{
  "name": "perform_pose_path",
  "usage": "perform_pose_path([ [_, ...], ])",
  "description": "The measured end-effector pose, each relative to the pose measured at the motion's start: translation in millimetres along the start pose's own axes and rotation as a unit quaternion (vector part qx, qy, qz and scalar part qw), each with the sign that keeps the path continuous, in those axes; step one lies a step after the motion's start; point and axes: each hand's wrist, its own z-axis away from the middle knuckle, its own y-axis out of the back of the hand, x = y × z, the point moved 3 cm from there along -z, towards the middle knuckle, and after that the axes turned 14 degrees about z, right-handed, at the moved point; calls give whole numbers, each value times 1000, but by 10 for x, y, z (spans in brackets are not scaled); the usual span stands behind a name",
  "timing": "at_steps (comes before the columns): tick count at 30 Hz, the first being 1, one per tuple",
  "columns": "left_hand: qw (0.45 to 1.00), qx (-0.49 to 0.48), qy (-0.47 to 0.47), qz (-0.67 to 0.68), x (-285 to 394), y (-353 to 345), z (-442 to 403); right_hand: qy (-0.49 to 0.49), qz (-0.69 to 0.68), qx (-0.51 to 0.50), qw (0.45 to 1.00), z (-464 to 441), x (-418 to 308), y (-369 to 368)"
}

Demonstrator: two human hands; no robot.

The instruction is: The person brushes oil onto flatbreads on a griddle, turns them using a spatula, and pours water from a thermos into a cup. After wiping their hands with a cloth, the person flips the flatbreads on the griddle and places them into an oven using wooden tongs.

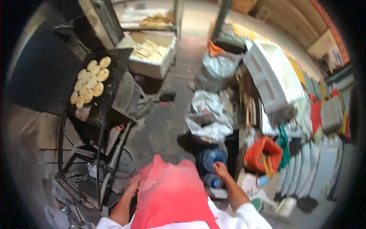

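Observation:
My left hand (133, 184) hangs low beside the red apron (169, 187), close to its left edge. Its fingers look loosely stretched out, with nothing seen in them. On the other side, my right hand (220, 168) is in front of a blue water jug (212, 158) as I look down; whether it touches the jug is unclear. The fingers of that hand are curled in, and no object shows in them. To the left, several round flatbreads (90, 81) lie in rows on a dark griddle (110, 91).
A white box of pale flat pieces (150, 51) stands beyond the griddle. Plastic bags (209, 114) sit along the aisle's right side. A white foam box (272, 74) and an orange-lined bin (263, 154) are farther right. The griddle's metal frame (100, 164) stands near my left side.

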Motion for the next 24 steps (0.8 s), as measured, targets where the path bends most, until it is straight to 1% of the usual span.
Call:
perform_pose_path([
  [1, 1000, 5, -7, -28, 254, -181, 59, 16, 46, 13, 999, -53, 2, 129],
  [2, 1000, 14, -19, -18, 420, -315, 36, -20, -16, 2, 1000, -199, 268, 33],
  [3, 998, -10, -30, -45, 552, -449, 6, -38, -29, 17, 999, -327, 491, -37],
  [4, 996, -38, -39, -76, 641, -541, -48, -30, -29, 20, 999, -390, 527, -43],
  [5, 990, -101, -59, -78, 708, -624, -155, -60, -51, 48, 996, -377, 585, -39],
  [6, 989, -104, -58, -83, 747, -650, -230, -95, -74, 74, 990, -334, 636, -65],
  [7, 985, -100, -55, -128, 1049, -823, -83, -140, -97, 72, 983, -185, 519, -29],
  [8, 978, -99, -46, -179, 1235, -885, 18, -154, -104, 72, 980, -151, 431, -60],
  [10, 963, -109, -111, -222, 963, -640, -690, -162, -167, -18, 972, 255, 329, -250],
  [11, 965, -110, -80, -223, 1012, -553, -736, -66, -39, 29, 997, 455, 109, -198],
  [12, 966, -112, -40, -230, 1085, -559, -794, -58, -7, -51, 997, 650, -211, 4],
  [13, 971, -116, -28, -207, 1182, -570, -728, -109, 16, 6, 994, 752, -176, -94],
  [14, 977, -116, -22, -178, 1278, -583, -683, -105, 48, 67, 991, 897, -388, 90],
  [15, 976, -113, -8, -185, 1299, -574, -747, -103, 45, 129, 985, 906, -305, 118],
  [16, 977, -102, 1, -187, 1331, -515, -848, -99, 59, 180, 977, 902, -358, 334],
  [17, 973, -112, 16, -201, 1286, -392, -952, -127, 32, 192, 972, 967, -597, 721],
  [18, 978, -92, 31, -184, 1168, -235, -1083, -144, 7, 211, 967, 988, -756, 1110],
  [19, 984, -70, 41, -162, 1086, -148, -1212, -104, 45, 293, 949, 961, -688, 1360],
  [20, 983, -74, 40, -161, 1044, -140, -1293, -61, 83, 372, 923, 925, -595, 1620],
  [22, 981, -73, 47, -171, 955, -15, -1359, -67, 159, 417, 892, 849, -465, 2178],
  [24, 980, -68, 48, -180, 847, 91, -1409, -71, 177, 449, 873, 891, -387, 2638],
])
